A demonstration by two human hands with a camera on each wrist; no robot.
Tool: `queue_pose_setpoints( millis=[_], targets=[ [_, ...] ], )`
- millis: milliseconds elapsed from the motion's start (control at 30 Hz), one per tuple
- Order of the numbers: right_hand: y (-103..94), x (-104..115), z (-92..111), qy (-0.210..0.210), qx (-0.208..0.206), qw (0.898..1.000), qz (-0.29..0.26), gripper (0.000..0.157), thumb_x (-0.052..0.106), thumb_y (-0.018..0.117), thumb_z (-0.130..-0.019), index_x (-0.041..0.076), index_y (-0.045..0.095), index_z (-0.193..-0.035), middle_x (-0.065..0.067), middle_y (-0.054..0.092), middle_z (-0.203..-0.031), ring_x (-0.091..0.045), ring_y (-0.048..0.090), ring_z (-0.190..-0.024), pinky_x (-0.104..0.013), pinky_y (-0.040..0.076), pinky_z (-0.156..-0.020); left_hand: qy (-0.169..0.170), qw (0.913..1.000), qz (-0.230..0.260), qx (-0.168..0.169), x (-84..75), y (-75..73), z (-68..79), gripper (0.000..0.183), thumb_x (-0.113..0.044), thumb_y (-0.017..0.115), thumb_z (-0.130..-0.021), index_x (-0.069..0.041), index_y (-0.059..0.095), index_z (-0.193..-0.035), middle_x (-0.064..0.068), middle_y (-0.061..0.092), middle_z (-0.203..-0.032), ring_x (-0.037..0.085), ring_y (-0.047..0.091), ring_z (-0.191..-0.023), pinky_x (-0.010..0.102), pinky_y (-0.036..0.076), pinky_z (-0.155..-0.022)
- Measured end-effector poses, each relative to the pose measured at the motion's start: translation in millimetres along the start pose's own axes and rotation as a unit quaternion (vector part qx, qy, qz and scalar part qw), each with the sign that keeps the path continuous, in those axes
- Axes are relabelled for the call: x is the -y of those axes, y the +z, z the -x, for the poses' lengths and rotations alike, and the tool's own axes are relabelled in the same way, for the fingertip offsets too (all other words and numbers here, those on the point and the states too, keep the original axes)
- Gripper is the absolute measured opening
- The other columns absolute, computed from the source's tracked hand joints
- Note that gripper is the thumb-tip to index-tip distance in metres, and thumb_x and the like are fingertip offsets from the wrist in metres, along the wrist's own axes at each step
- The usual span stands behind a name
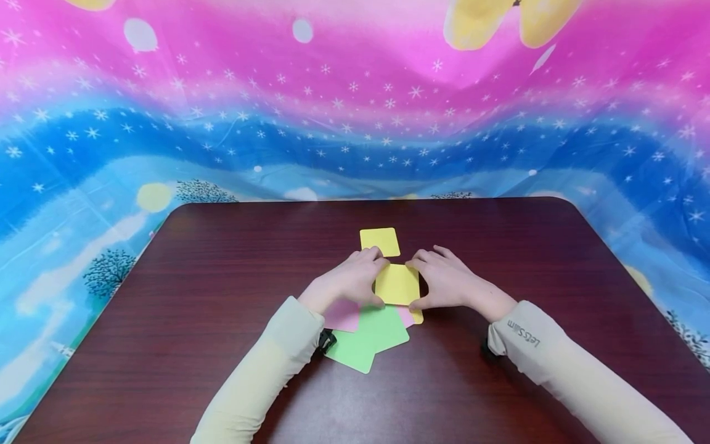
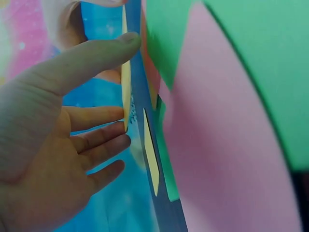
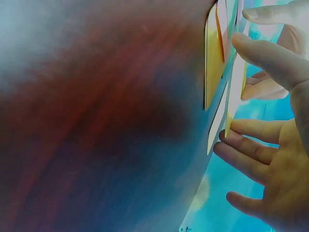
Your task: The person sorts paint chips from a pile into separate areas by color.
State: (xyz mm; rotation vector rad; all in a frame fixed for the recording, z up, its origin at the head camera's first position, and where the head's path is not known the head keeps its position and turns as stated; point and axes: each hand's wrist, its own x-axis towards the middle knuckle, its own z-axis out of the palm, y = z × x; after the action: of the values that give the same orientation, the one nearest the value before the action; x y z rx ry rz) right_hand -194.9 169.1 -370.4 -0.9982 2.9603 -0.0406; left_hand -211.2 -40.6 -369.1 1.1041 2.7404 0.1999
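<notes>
A square yellow card [image 1: 397,285] with rounded corners is held between both hands, raised over the dark table. My left hand [image 1: 354,277] pinches its left side, thumb at the near edge and fingers at the far edge. On the opposite side my right hand [image 1: 448,282] grips the card the same way. Seen edge-on in the left wrist view, the held yellow card [image 2: 126,94] stands apart from the cards lying below. Beneath and nearer the body lie overlapping green cards [image 1: 383,327], pink cards [image 1: 342,316] and a yellow-orange card [image 1: 418,317], partly hidden by the left hand and the held card.
Another yellow card [image 1: 379,239] lies flat just beyond the hands. The brown wooden table [image 1: 249,246] has rounded far corners. Behind it hangs a pink and blue patterned cloth [image 1: 355,105] that reaches down past the table's sides.
</notes>
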Motion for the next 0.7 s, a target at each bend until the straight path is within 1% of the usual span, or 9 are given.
queue_pose_setpoints(
  millis=[167, 333, 400, 533, 700],
  targets=[
    [-0.8, -3.3, -11.6, 0.005, 0.000, 1.000, -0.004, 0.077, 0.057, 0.071, -0.063, 0.006, 0.057, -0.119, -0.006, 0.055, -0.113, -0.021, 0.051, -0.109, -0.053, 0.023, -0.104, -0.011, 0.9999, 0.004, -0.003, 12.1, 0.0, -4.4, 0.078, -0.044, 0.074, -0.067, -0.007, 0.046, -0.130, 0.004, 0.040, -0.119, 0.018, 0.038, -0.109, 0.033, 0.033, -0.094],
    [0.4, -8.0, -22.4, 0.004, -0.013, 1.000, -0.002, 0.072, 0.055, 0.071, -0.064, 0.007, 0.059, -0.117, -0.006, 0.055, -0.115, -0.023, 0.051, -0.110, -0.053, 0.022, -0.104, -0.024, 0.9996, 0.006, -0.013, 22.4, 0.2, -8.0, 0.081, -0.046, 0.073, -0.068, -0.006, 0.043, -0.132, 0.004, 0.039, -0.119, 0.019, 0.038, -0.107, 0.034, 0.033, -0.093],
    [0.7, -9.5, -26.6, 0.006, -0.016, 1.000, -0.001, 0.071, 0.054, 0.071, -0.065, 0.007, 0.059, -0.116, -0.006, 0.055, -0.117, -0.023, 0.050, -0.111, -0.053, 0.021, -0.104, -0.028, 0.9994, 0.007, -0.020, 25.9, 0.5, -9.4, 0.081, -0.046, 0.073, -0.069, -0.006, 0.043, -0.132, 0.005, 0.038, -0.118, 0.018, 0.037, -0.104, 0.034, 0.033, -0.092],
    [1.0, -12.0, -34.1, 0.013, -0.020, 1.000, 0.003, 0.069, 0.054, 0.071, -0.066, 0.008, 0.059, -0.116, -0.006, 0.055, -0.119, -0.024, 0.050, -0.111, -0.053, 0.020, -0.105, -0.037, 0.9988, 0.013, -0.030, 32.2, 1.2, -12.0, 0.080, -0.046, 0.072, -0.070, -0.006, 0.042, -0.133, 0.005, 0.038, -0.120, 0.018, 0.037, -0.104, 0.034, 0.033, -0.092],
    [2.3, -15.4, -42.6, 0.016, -0.019, 1.000, 0.005, 0.067, 0.053, 0.069, -0.069, 0.009, 0.058, -0.118, -0.006, 0.052, -0.124, -0.025, 0.045, -0.117, -0.051, 0.020, -0.106, -0.048, 0.9979, 0.019, -0.038, 40.0, 1.2, -16.7, 0.075, -0.044, 0.072, -0.070, -0.006, 0.046, -0.130, 0.006, 0.040, -0.118, 0.019, 0.039, -0.103, 0.035, 0.034, -0.092]
  ],
)
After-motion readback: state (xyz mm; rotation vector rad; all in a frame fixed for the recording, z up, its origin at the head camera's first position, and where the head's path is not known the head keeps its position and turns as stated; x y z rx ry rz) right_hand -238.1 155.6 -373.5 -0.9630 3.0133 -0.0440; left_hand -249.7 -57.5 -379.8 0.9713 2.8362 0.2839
